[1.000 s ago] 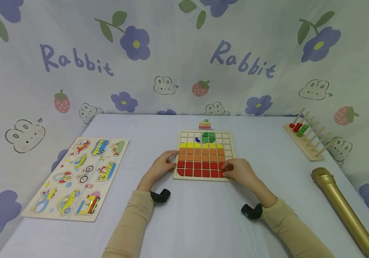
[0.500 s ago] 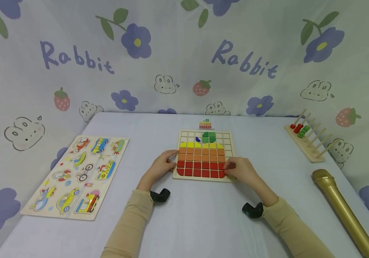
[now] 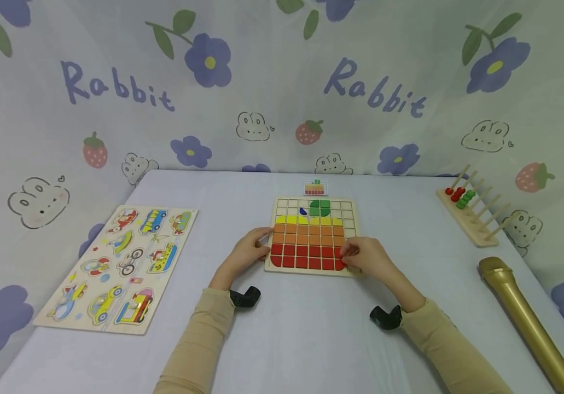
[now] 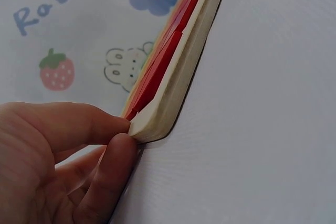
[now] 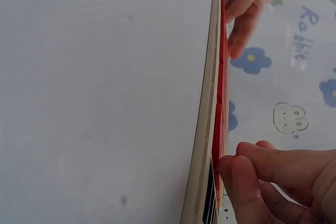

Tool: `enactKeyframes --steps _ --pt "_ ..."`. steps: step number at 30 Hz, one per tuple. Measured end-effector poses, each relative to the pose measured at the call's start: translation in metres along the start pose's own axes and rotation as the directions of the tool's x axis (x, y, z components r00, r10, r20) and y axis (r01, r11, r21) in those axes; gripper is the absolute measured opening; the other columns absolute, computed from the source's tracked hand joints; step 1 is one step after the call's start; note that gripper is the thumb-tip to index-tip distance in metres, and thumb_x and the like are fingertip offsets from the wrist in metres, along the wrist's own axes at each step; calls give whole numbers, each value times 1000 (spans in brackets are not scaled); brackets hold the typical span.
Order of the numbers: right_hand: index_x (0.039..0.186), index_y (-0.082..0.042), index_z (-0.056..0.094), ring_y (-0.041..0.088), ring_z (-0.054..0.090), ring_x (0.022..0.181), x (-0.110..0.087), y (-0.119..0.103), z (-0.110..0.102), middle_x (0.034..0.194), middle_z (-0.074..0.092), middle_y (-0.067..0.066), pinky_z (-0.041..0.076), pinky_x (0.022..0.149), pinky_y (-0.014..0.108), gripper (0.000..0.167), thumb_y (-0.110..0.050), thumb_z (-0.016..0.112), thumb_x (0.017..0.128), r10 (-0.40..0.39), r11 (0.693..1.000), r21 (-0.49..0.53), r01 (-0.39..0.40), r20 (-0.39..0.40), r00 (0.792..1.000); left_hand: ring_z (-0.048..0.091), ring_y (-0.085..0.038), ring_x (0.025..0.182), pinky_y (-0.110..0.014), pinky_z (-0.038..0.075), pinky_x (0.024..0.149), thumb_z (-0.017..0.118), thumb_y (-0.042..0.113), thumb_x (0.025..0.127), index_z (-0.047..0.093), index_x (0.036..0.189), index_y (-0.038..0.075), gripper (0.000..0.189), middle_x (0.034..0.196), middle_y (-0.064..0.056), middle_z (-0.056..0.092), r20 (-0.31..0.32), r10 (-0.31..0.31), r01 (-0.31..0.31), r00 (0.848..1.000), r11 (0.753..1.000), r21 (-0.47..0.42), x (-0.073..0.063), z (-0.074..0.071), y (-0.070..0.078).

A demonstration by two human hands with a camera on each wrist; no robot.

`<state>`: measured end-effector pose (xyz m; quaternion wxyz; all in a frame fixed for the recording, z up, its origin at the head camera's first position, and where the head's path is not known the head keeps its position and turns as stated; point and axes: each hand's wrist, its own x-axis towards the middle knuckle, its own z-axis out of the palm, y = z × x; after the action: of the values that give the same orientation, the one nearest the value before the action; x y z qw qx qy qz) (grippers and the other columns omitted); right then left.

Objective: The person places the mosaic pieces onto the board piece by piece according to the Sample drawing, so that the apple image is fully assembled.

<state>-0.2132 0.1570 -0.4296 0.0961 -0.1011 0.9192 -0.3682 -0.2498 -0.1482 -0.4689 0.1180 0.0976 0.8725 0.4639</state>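
Observation:
A square wooden grid board (image 3: 352, 221) lies mid-table, filled with rows of red, orange and yellow tiles; green tiles (image 3: 319, 208) and a small blue piece (image 3: 303, 211) sit above them. My left hand (image 3: 247, 253) holds the board's left edge, thumb and forefinger at the near corner in the left wrist view. At the lower right, my right hand (image 3: 367, 257) pinches at the end red tile (image 3: 332, 264) of the bottom row. In the right wrist view its thumb and forefinger meet at that red row (image 5: 218, 135), right above the frame. The fingertips partly cover the tile.
Behind the board lies a small picture card (image 3: 315, 187) with a similar pattern. A vehicle puzzle board (image 3: 116, 273) is at left. On the right are a pegged bead stand (image 3: 474, 221) and a gold microphone (image 3: 528, 320). A patterned curtain (image 3: 282, 82) hangs behind the table.
My right fingertips shift slightly at the corner red tile, a little right and then back left. The left hand stays at the board's edge. The head view moves slightly.

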Motion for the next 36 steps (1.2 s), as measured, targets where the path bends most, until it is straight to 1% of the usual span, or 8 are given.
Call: enactKeyframes --steps 13,15,18,21,23,25,28,36 --pt "88 -5 68 23 61 75 -19 16 -27 82 67 6 48 60 34 8 -3 66 81 -31 960 -278 -25 -197 980 58 -12 64 -26 49 62 58 5 85 46 137 11 54 134 -11 45 22 -33 34 999 996 -79 5 14 -5" --pt "86 -4 69 24 62 70 -23 20 -32 80 67 8 48 55 36 9 0 67 77 -137 909 -416 -1 -302 943 59 -13 66 -27 50 62 58 4 85 45 138 10 54 129 -14 48 23 -47 49 999 992 -118 2 12 -7" --pt "81 -1 69 31 62 68 -25 28 -41 78 67 13 48 54 41 13 5 70 70 -377 770 -637 26 -423 824 62 -19 71 -32 52 64 55 3 86 43 138 7 53 127 -17 48 -12 -38 37 999 993 -111 -4 1 -3" --pt "88 1 68 38 60 87 -23 35 -53 92 66 19 48 71 47 23 3 74 66 -506 657 -754 -21 -461 729 62 -28 93 -40 50 78 55 5 88 44 137 5 50 129 -18 49 -122 59 -42 991 989 139 -11 -15 9" --pt "106 -1 64 40 50 111 -20 36 -60 114 59 21 39 90 52 38 -9 75 70 -461 652 -756 -58 -456 762 53 -33 112 -47 41 93 57 11 88 46 136 6 49 138 -16 44 -195 166 -69 967 901 428 -17 -27 19" --pt "127 -7 53 39 29 131 -17 35 -66 137 42 21 21 102 58 57 -28 71 78 -350 677 -730 -96 -433 830 34 -34 131 -52 23 105 58 24 89 44 138 9 53 145 -14 36 -233 245 -30 941 748 663 -21 -38 23" --pt "147 -15 24 36 -6 139 -12 33 -71 153 10 18 -7 102 64 84 -58 56 82 -162 733 -669 -125 -349 923 4 -36 140 -59 -7 105 53 51 88 31 146 18 70 154 -11 15 -209 210 43 955 600 799 -28 -48 23" --pt "150 -19 1 40 -25 132 -15 38 -71 152 -12 19 -19 89 71 101 -79 36 77 51 795 -584 -165 -208 977 -13 -37 138 -57 -27 95 40 76 78 16 149 23 92 155 -10 -2 -121 -7 96 993 649 755 -46 -49 16"
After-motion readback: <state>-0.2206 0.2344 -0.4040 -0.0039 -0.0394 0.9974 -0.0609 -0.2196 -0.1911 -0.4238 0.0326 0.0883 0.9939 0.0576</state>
